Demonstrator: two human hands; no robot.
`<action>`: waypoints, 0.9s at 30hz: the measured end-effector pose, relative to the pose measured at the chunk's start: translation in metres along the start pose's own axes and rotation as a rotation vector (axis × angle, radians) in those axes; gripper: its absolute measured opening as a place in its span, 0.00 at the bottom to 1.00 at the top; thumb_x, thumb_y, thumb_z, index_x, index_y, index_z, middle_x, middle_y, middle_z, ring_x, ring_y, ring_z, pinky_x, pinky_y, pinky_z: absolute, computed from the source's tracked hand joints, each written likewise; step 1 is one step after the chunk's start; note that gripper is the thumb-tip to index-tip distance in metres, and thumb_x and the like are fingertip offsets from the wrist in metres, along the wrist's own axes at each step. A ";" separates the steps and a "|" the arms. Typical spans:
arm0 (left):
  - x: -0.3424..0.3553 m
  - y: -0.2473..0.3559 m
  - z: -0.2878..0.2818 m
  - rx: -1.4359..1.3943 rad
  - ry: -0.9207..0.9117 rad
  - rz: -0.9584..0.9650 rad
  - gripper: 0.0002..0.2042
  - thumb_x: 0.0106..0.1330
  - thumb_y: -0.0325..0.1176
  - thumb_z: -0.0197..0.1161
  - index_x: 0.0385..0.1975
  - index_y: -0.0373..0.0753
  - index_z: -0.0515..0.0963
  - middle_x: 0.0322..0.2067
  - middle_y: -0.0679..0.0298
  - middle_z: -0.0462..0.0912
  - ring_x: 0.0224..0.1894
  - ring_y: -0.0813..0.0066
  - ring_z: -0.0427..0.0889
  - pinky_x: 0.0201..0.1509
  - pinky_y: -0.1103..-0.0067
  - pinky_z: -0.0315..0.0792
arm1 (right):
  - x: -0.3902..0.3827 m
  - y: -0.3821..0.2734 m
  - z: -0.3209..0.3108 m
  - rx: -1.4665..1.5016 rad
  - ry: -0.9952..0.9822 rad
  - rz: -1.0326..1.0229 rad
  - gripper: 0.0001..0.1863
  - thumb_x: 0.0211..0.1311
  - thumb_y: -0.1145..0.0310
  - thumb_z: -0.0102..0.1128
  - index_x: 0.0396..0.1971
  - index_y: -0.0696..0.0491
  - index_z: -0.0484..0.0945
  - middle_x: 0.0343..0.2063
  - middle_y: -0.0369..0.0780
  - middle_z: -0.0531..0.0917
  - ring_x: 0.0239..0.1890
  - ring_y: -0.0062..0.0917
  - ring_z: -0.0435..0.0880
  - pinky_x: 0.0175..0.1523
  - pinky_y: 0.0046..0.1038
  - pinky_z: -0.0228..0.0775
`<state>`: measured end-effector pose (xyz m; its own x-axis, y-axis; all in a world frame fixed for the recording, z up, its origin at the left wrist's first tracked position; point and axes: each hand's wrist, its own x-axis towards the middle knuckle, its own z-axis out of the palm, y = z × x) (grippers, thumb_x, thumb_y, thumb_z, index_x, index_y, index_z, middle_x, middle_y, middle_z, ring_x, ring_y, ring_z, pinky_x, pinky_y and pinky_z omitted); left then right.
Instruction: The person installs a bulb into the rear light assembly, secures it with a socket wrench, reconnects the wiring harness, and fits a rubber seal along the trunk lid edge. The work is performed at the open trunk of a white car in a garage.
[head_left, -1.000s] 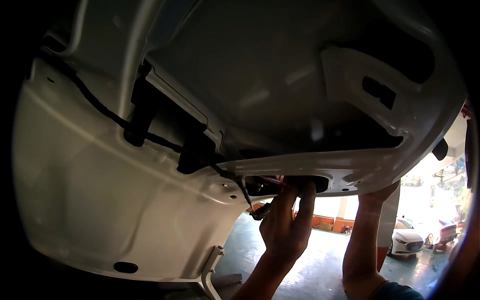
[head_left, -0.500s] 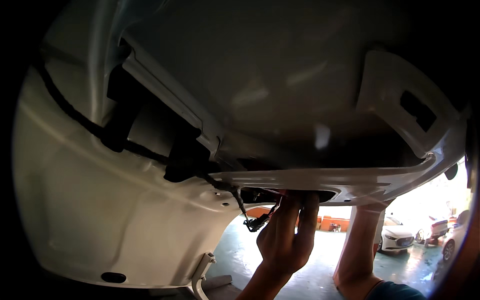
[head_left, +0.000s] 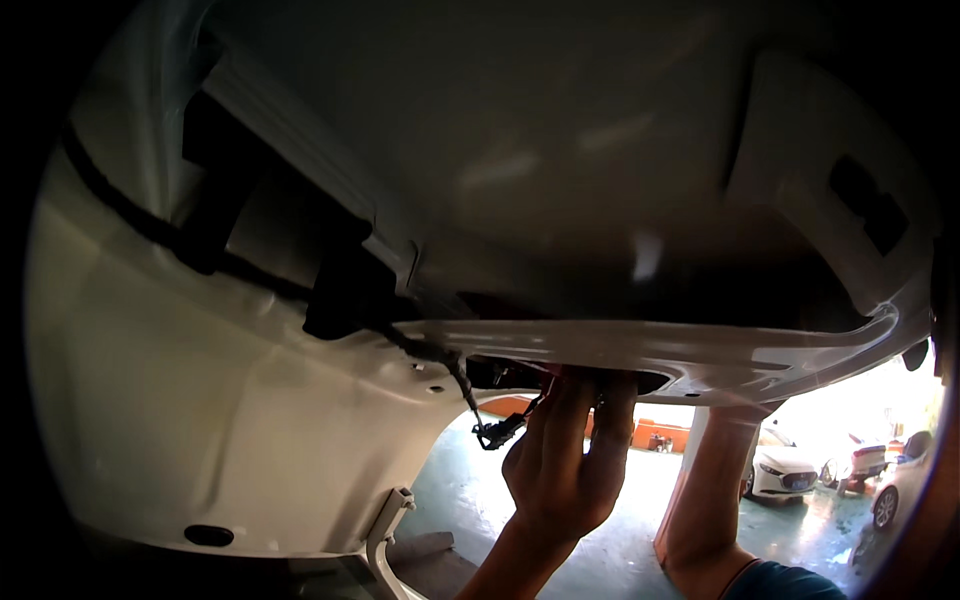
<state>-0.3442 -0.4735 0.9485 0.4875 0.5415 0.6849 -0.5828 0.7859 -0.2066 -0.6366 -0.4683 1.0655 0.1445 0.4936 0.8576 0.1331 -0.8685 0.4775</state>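
Note:
My left hand [head_left: 560, 460] reaches up from the lower edge into an oblong opening [head_left: 655, 383] in a white sheet-metal panel [head_left: 600, 340], its fingers curled together and their tips hidden inside. Beside it a black wiring harness [head_left: 420, 348] runs down to a black connector [head_left: 497, 430], which hangs at the left of my fingers. A dark red part shows in the opening above them. My right hand [head_left: 738, 414] is raised at the right, touching the panel's lower rim; its fingers are hidden behind it.
A curved white body panel [head_left: 230, 420] fills the left, with a white metal hinge arm [head_left: 385, 530] at its lower edge. Overhead is the panel's dark inner face. Beyond are a green floor [head_left: 615, 520], an orange-banded wall [head_left: 655, 432] and parked white cars [head_left: 785, 468].
The view has shifted, bringing the overhead panel's right part further right. My left hand stays in the opening, slightly further left in the picture; my right arm also appears further left.

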 end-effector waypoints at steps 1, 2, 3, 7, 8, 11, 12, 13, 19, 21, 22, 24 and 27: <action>0.000 0.001 0.001 0.002 0.005 -0.016 0.19 0.61 0.19 0.71 0.53 0.35 0.86 0.46 0.53 0.84 0.44 0.63 0.88 0.43 0.76 0.85 | 0.002 0.000 0.005 -0.062 -0.017 -0.049 0.20 0.82 0.52 0.46 0.56 0.51 0.78 0.40 0.40 0.87 0.37 0.28 0.90 0.44 0.34 0.89; 0.000 0.001 0.002 0.000 0.006 -0.032 0.22 0.57 0.16 0.74 0.54 0.37 0.86 0.46 0.55 0.84 0.43 0.66 0.86 0.42 0.78 0.83 | 0.003 -0.004 0.010 -0.204 -0.087 -0.072 0.19 0.82 0.54 0.46 0.56 0.52 0.78 0.41 0.40 0.87 0.38 0.29 0.90 0.45 0.34 0.88; 0.000 0.001 0.004 -0.053 0.053 -0.024 0.22 0.58 0.17 0.76 0.54 0.37 0.86 0.46 0.55 0.83 0.44 0.65 0.86 0.43 0.78 0.83 | 0.005 -0.008 0.017 -0.367 0.021 -0.123 0.19 0.82 0.55 0.47 0.56 0.53 0.77 0.41 0.41 0.87 0.39 0.30 0.89 0.46 0.35 0.88; 0.000 0.002 0.007 -0.005 0.107 -0.055 0.23 0.59 0.22 0.79 0.53 0.29 0.78 0.44 0.52 0.85 0.43 0.61 0.86 0.41 0.76 0.82 | 0.006 -0.020 0.045 -0.277 0.220 -0.024 0.19 0.82 0.57 0.47 0.57 0.54 0.77 0.43 0.43 0.87 0.40 0.32 0.89 0.46 0.35 0.88; 0.000 0.002 0.008 -0.003 0.125 -0.053 0.23 0.59 0.22 0.79 0.52 0.29 0.78 0.43 0.53 0.85 0.42 0.61 0.86 0.41 0.75 0.82 | 0.008 -0.019 0.051 -0.194 0.274 0.006 0.19 0.82 0.57 0.48 0.57 0.55 0.77 0.43 0.43 0.86 0.41 0.32 0.89 0.46 0.34 0.88; 0.001 0.003 0.008 0.008 0.113 -0.086 0.20 0.58 0.23 0.79 0.48 0.32 0.79 0.41 0.56 0.85 0.39 0.64 0.86 0.41 0.74 0.82 | 0.015 -0.017 0.069 -0.494 0.385 -0.022 0.21 0.82 0.58 0.48 0.62 0.57 0.74 0.50 0.45 0.84 0.47 0.34 0.88 0.49 0.35 0.88; 0.001 0.003 0.008 0.021 0.094 -0.090 0.19 0.59 0.23 0.79 0.48 0.33 0.79 0.40 0.57 0.85 0.39 0.65 0.86 0.41 0.74 0.82 | 0.019 -0.017 0.074 -0.564 0.362 -0.058 0.22 0.81 0.58 0.47 0.64 0.57 0.72 0.53 0.46 0.83 0.50 0.35 0.88 0.50 0.35 0.88; 0.002 0.003 0.008 0.035 0.079 -0.107 0.18 0.59 0.23 0.79 0.47 0.33 0.79 0.39 0.58 0.85 0.38 0.65 0.86 0.41 0.74 0.82 | 0.024 -0.016 0.079 -0.743 0.385 -0.134 0.23 0.82 0.58 0.47 0.66 0.57 0.71 0.55 0.46 0.82 0.52 0.35 0.87 0.52 0.36 0.88; 0.010 0.003 0.005 0.033 0.012 -0.093 0.15 0.61 0.24 0.77 0.45 0.35 0.80 0.37 0.56 0.84 0.35 0.60 0.86 0.37 0.71 0.81 | 0.046 -0.019 0.103 0.388 0.460 0.187 0.27 0.82 0.47 0.43 0.66 0.52 0.73 0.57 0.43 0.82 0.57 0.33 0.85 0.59 0.39 0.84; 0.014 0.002 0.004 0.063 -0.052 -0.135 0.15 0.60 0.23 0.78 0.44 0.33 0.79 0.35 0.59 0.85 0.35 0.68 0.87 0.39 0.75 0.82 | 0.048 -0.015 0.106 0.191 0.717 0.277 0.26 0.82 0.47 0.45 0.62 0.52 0.75 0.53 0.42 0.83 0.55 0.31 0.84 0.58 0.39 0.80; 0.017 0.001 0.003 0.075 -0.069 -0.123 0.15 0.61 0.21 0.77 0.44 0.32 0.79 0.35 0.60 0.86 0.34 0.74 0.87 0.40 0.78 0.84 | 0.048 -0.014 0.106 0.385 0.596 0.272 0.27 0.82 0.47 0.44 0.61 0.53 0.76 0.53 0.42 0.83 0.55 0.30 0.84 0.59 0.38 0.78; 0.022 0.000 0.001 0.009 -0.072 -0.203 0.17 0.59 0.27 0.80 0.42 0.35 0.77 0.32 0.58 0.87 0.33 0.66 0.89 0.40 0.74 0.84 | 0.049 -0.011 0.104 0.630 0.433 0.299 0.28 0.82 0.46 0.43 0.59 0.56 0.76 0.51 0.43 0.84 0.54 0.30 0.84 0.59 0.37 0.77; 0.029 0.000 -0.004 0.147 -0.170 -0.069 0.16 0.61 0.23 0.79 0.39 0.33 0.74 0.29 0.63 0.85 0.29 0.79 0.84 0.34 0.81 0.80 | 0.052 -0.009 0.101 0.740 0.358 0.273 0.28 0.83 0.47 0.43 0.57 0.58 0.77 0.45 0.43 0.86 0.50 0.29 0.86 0.56 0.36 0.77</action>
<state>-0.3274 -0.4566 0.9662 0.4203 0.4204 0.8041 -0.6462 0.7608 -0.0600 -0.5315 -0.4301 1.0865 -0.0363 0.1205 0.9920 0.7609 -0.6402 0.1056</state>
